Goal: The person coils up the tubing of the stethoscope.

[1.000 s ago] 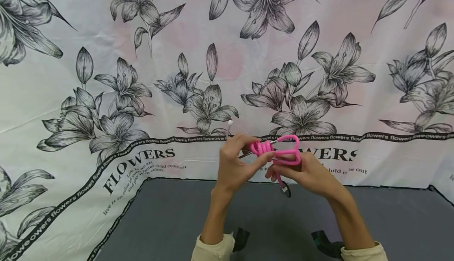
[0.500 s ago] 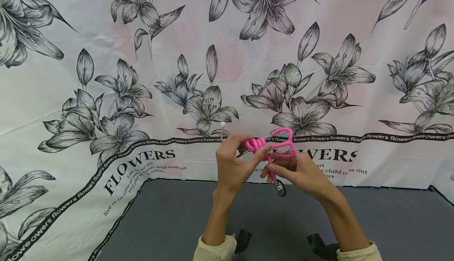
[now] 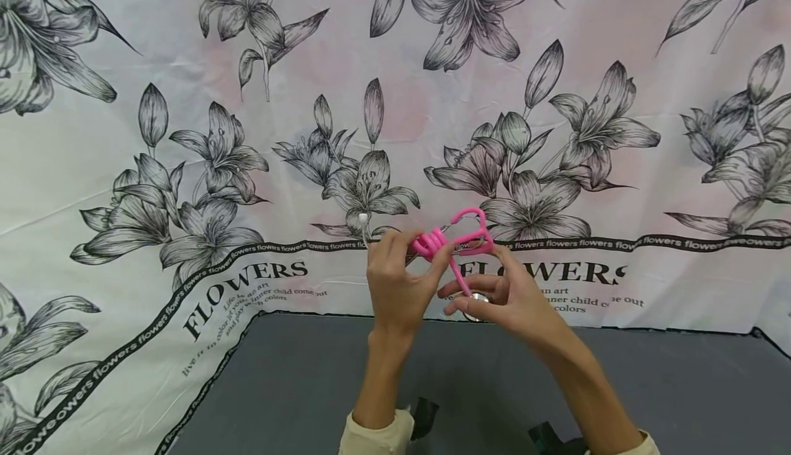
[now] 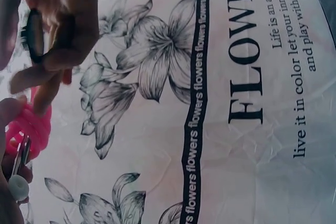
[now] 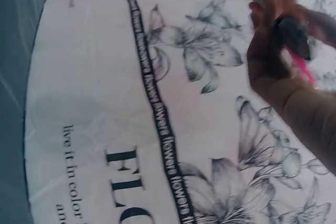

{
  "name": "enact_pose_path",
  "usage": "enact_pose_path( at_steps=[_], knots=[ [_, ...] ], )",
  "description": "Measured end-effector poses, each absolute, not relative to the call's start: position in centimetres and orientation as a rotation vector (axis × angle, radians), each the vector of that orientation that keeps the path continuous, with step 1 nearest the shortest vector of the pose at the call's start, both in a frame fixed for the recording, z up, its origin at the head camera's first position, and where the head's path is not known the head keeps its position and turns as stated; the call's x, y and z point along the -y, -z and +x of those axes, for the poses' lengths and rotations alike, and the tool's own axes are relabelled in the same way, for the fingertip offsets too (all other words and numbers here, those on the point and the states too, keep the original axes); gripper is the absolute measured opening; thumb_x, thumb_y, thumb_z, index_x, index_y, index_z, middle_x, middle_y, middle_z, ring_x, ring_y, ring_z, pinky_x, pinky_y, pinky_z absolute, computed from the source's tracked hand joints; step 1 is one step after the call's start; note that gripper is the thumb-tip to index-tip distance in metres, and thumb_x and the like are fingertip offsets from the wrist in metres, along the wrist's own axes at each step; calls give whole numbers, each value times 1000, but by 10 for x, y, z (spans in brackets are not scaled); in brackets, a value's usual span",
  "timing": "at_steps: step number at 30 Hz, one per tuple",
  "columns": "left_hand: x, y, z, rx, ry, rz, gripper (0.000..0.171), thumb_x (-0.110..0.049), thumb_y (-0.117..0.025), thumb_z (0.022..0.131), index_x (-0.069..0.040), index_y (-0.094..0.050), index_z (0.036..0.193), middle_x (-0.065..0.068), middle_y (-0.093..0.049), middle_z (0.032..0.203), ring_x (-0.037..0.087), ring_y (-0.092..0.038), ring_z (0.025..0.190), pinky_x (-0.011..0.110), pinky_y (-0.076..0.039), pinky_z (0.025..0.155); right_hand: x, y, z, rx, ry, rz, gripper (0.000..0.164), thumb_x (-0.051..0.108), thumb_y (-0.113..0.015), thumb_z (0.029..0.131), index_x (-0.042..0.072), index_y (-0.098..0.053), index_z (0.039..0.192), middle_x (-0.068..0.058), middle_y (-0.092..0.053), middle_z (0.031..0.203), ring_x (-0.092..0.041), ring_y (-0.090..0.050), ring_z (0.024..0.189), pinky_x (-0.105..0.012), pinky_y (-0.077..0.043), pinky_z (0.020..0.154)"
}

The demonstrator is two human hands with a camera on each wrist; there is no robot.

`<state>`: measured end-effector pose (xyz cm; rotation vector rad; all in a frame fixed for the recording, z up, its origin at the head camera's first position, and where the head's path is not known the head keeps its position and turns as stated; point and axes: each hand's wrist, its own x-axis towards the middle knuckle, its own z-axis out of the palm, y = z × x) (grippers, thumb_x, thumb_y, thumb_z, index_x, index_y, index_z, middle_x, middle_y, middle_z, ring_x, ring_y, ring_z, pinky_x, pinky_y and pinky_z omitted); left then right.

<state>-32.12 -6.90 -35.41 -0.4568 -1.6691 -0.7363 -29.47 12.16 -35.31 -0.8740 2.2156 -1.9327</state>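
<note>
Both hands are busy here: the left hand (image 3: pixel 398 273) has thumb and fingers pinched on the bundled part of a pink stethoscope (image 3: pixel 430 243), and the right hand (image 3: pixel 509 300) is pinching the tube down by the chest piece (image 3: pixel 480 298). So neither one's spread wide, each has a narrow grip on the same thing.

Compared with a second ago, the whole bundle has slid toward the left in the head view, and its loose loop (image 3: pixel 480 217) sits a bit higher. The right hand was up round that loop back then; now it's lower, at the tube's end. The chest piece was hanging in plain sight as a dark-edged disc, and now it shows silver, partly hidden by the right hand. Left hand's still on the coils, and the white ear tip (image 3: pixel 363 219) pokes up beside it, also further left than before.

It's all held up in front of the flower-print cloth (image 3: pixel 346 57). Right wrist view's pretty blurry.
</note>
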Motion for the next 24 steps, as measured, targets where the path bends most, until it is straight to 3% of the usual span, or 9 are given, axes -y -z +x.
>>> enact_pose_path(
  at_steps=[3, 8, 11, 14, 16, 19, 22, 24],
  knots=[
    [75, 355, -324, 1670, 630, -404, 37, -31, -92, 81, -2, -74, 97, 7, -63, 81, 17, -58, 70, 33, -41, 70, -123, 347, -287, -2242, 2003, -870, 85, 8, -73, 97, 11, -19, 162, -10, -72, 129, -17, -78, 103, -28, -58, 91],
    [87, 356, -329, 1705, 543, -384, 39, -32, -93, 79, -2, -75, 97, 7, -64, 79, 17, -58, 70, 32, -40, 68, -130, 340, -275, -2379, 2119, -1036, 37, -4, -69, 96, -4, -59, 132, -4, -72, 121, -11, -78, 105, -22, -59, 89],
    [90, 357, -331, 1732, 565, -419, 38, -33, -92, 81, -3, -75, 96, 6, -64, 80, 17, -59, 71, 33, -40, 69, -134, 339, -275, -2529, 2090, -1058, 25, -3, -71, 95, -2, -69, 120, 1, -78, 112, -9, -78, 102, -21, -59, 88],
    [91, 357, -331, 1730, 643, -444, 35, -30, -92, 81, -3, -74, 96, 7, -65, 81, 17, -61, 71, 33, -39, 71, -132, 344, -282, -2713, 2024, -920, 23, 2, -73, 95, 1, -70, 118, 6, -77, 106, -4, -76, 95, -19, -58, 83],
    [92, 357, -329, 1722, 740, -478, 34, -26, -93, 79, -3, -74, 96, 8, -66, 81, 17, -63, 71, 33, -39, 73, -130, 349, -288, -2796, 2006, -810, 27, 4, -73, 96, 2, -66, 121, 3, -75, 105, 0, -72, 91, -18, -56, 80],
    [93, 355, -325, 1727, 901, -589, 32, -20, -94, 77, -2, -74, 95, 9, -65, 82, 18, -63, 72, 25, -48, 74, -128, 356, -299, -2811, 2090, -812, 53, -2, -71, 95, 3, -48, 143, -9, -69, 119, 4, -68, 96, -15, -54, 82],
    [89, 351, -321, 1761, 993, -724, 29, -16, -93, 78, -2, -74, 95, 9, -65, 82, 16, -61, 72, 23, -55, 68, -127, 361, -308, -2800, 2164, -1121, 83, -16, -64, 92, 5, -22, 160, -24, -57, 137, 7, -65, 111, -13, -52, 89],
    [86, 350, -319, 1794, 1013, -796, 29, -14, -93, 77, -1, -74, 96, 9, -66, 82, 16, -60, 72, 24, -56, 65, -128, 362, -311, -2814, 2147, -1332, 91, -23, -58, 92, 8, -12, 164, -26, -52, 144, 7, -62, 120, -11, -50, 87]
  ],
)
